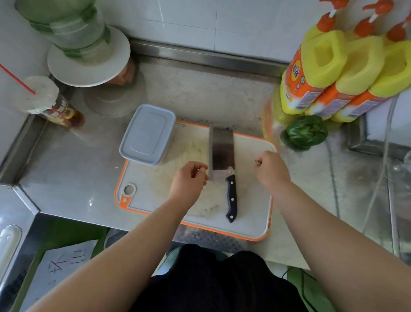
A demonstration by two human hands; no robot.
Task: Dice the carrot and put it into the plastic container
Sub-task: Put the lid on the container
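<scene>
Two hands hover over the cutting board (249, 216). No carrot is visible anywhere, so its direction from either hand is unknown. Cleaver (220, 154) lies between them, handle near, blade far. Left hand (189, 179), fingers loosely curled and empty, nearly touches the blade; right hand (271, 171) pinches something tiny. Lidded plastic container (148, 134) sits far-left.

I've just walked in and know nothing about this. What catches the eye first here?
Probably the three yellow bottles with orange pumps, far right against the wall. Next, the cleaver lying flat on the orange-edged cutting board, between the left hand and right hand. A lidded plastic container overlaps the board's far-left corner.
</scene>
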